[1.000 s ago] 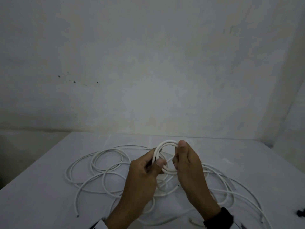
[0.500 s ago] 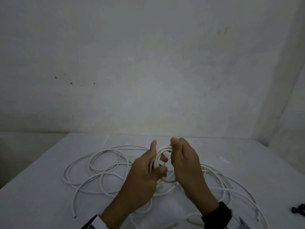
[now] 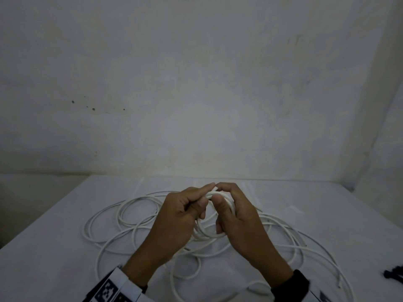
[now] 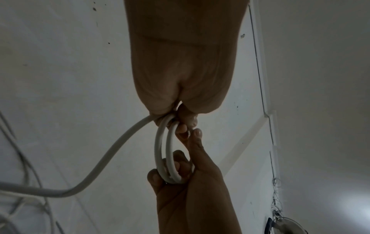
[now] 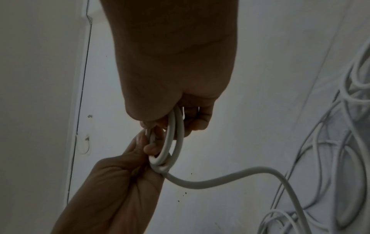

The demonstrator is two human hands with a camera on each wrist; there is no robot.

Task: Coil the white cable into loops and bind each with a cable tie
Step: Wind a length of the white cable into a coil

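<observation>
A white table (image 3: 54,247) stands against the wall, its far edge at 12 o'clock. Loose turns of white cable (image 3: 122,216) sprawl on it from 9 o'clock across the middle to 4 o'clock, one cut end lying at 4. A small black thing (image 3: 394,276), cropped by the frame, sits at 4 o'clock by the table's edge.

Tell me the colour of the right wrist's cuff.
Black. The cuff shows best in the head view, below the right hand.

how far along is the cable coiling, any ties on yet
Early. Done: two small turns of the white cable wound. In hand: left hand and right hand both grip that coil. Left: most cable lies loose on the table; no tie on yet; dark items at the right edge, possibly ties.
</observation>
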